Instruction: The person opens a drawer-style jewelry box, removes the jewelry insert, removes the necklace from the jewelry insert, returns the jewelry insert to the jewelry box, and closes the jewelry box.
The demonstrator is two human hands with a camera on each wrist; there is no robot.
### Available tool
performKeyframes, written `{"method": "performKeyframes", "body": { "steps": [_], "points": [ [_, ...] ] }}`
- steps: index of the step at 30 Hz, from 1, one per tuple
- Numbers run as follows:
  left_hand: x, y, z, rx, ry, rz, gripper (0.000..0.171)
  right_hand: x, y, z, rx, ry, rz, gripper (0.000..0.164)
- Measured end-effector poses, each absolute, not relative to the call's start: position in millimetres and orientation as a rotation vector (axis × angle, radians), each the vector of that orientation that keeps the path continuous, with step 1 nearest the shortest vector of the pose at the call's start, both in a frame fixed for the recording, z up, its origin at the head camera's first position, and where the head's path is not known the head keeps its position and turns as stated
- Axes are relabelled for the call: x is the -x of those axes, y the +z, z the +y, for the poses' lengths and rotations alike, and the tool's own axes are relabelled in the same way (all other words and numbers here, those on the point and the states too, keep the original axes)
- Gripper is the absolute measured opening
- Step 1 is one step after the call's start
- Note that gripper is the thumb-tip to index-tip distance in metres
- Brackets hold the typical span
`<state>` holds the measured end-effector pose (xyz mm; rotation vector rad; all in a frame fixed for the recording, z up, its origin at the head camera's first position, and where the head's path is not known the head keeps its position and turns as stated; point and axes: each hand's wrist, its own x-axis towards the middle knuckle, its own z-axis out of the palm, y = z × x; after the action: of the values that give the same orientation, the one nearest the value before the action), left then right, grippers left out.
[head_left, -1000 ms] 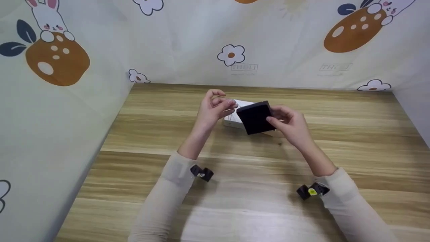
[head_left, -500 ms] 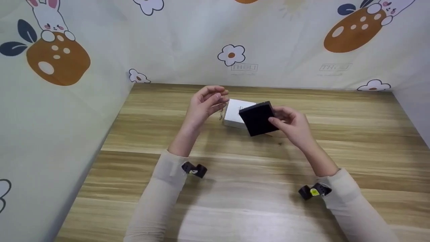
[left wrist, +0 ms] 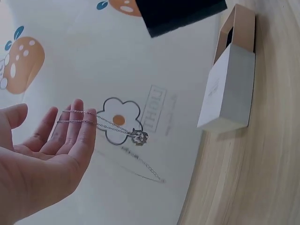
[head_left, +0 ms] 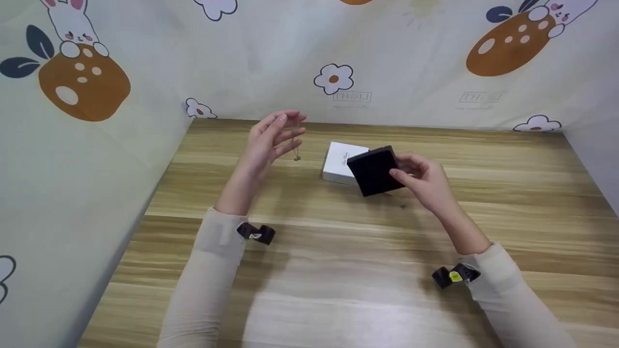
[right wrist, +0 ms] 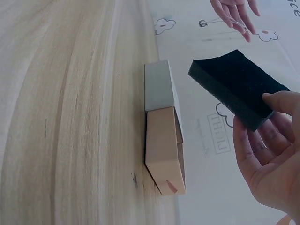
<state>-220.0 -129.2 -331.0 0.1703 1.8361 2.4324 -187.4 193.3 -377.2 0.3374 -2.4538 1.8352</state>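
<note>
A thin silver necklace [left wrist: 139, 137] with a small round pendant hangs in loops over the fingers of my left hand [head_left: 263, 142]. Those fingers are loosely extended in the left wrist view, and the thumb stands apart from the chain. My right hand [head_left: 425, 183] pinches a square black foam pad [right wrist: 239, 82] at one edge, thumb on its dark top face and fingers beneath. Below the pad sits a white box sleeve [head_left: 341, 159] with small dark lettering. Its peach drawer [right wrist: 161, 140] is slid partly out; in the head view the pad covers most of it.
The box rests on a wood-grain table [head_left: 333, 270], toward the back. A pale printed curtain [head_left: 271, 58] with flowers and rabbits rises behind the table and along its left side. Small black cameras [head_left: 256, 233] are strapped to both wrists.
My left hand has moved left and away from the box, drawing the necklace clear of the pad so its pendant dangles. My right hand and the pad have shifted slightly right.
</note>
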Motion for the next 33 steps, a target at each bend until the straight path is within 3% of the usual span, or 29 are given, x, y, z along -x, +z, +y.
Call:
{"method": "performKeyframes", "body": {
  "steps": [7, 33],
  "points": [
    [225, -337, -149, -0.123, 2.425, 1.843, 0.042, 188, -378, 194, -0.294, 1.865, -2.446, 0.027],
    [235, -358, -211, 0.140, 2.438, 1.869, 0.050, 191, -379, 203, -0.265, 1.865, -2.448, 0.028]
  ]
}}
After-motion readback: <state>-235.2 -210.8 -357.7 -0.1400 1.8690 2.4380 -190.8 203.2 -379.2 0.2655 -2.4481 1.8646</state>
